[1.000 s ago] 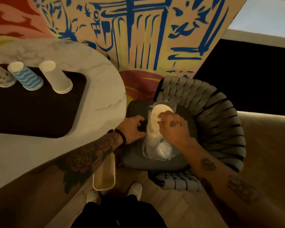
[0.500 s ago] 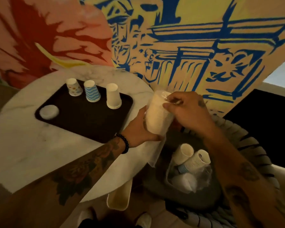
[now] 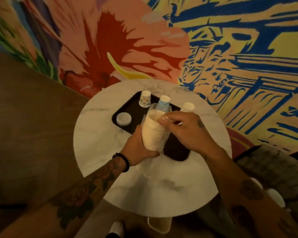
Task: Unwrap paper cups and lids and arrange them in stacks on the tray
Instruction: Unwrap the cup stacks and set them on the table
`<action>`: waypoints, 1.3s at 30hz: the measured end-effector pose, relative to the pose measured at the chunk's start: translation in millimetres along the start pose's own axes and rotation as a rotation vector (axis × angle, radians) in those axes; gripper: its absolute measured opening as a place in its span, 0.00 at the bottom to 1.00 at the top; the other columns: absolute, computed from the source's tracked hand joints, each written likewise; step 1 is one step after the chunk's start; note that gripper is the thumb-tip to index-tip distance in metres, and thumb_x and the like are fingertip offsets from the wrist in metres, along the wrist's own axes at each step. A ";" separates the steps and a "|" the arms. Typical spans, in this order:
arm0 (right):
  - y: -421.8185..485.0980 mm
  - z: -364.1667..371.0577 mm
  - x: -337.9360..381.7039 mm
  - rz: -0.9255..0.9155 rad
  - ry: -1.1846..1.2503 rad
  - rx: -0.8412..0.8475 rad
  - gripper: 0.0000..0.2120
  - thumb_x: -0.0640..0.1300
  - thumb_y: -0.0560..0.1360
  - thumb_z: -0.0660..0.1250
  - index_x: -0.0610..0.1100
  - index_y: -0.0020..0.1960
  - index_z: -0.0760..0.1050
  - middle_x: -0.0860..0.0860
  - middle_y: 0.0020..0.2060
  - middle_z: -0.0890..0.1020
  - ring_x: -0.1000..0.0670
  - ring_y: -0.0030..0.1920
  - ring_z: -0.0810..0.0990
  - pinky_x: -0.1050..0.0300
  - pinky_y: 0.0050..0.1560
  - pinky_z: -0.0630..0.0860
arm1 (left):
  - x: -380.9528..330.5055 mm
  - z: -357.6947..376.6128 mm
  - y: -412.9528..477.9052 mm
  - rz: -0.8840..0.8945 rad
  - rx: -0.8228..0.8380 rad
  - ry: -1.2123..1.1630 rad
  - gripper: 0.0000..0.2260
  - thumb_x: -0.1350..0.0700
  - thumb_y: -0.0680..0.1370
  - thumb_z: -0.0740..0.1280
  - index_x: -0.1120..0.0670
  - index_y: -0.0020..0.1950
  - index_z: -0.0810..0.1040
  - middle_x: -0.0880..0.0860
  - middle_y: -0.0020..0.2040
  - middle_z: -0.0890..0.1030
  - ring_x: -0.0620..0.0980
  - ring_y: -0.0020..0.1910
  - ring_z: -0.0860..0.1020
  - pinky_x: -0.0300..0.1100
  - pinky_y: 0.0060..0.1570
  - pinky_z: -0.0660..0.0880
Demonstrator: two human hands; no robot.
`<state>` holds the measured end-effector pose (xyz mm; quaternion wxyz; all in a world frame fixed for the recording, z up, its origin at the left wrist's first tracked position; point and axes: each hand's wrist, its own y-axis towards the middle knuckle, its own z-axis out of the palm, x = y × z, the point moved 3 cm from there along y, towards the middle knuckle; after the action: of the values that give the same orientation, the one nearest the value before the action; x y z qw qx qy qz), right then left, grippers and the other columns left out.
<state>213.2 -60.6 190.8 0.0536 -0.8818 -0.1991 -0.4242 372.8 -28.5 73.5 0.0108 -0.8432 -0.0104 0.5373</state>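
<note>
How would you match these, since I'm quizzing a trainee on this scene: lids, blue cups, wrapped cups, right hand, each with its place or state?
Things:
1. lids
2. blue cups
3. wrapped cups
4. right hand

Places or states:
a. gripped by the left hand
b. pinches the top of the wrapper
c. partly behind the wrapper
d. low stack on the left of the tray

Pairs: 1-d, 2-c, 3-a, 4-b.

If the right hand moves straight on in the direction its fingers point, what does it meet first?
Probably the wrapped cream stack held in the left hand; the right hand pinches its clear wrapper.
</note>
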 end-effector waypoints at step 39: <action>94.8 179.3 41.4 0.223 0.128 0.136 0.40 0.53 0.68 0.80 0.51 0.72 0.62 0.52 0.67 0.72 0.51 0.64 0.73 0.69 0.44 0.70 | 69.2 -176.8 22.6 0.048 -0.180 0.148 0.43 0.53 0.63 0.83 0.50 0.73 0.63 0.50 0.69 0.72 0.49 0.64 0.73 0.47 0.62 0.75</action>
<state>404.3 -87.5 116.0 0.1729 -0.8638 -0.1242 -0.4567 562.4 -50.3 84.8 -0.0768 -0.8782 -0.0375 0.4705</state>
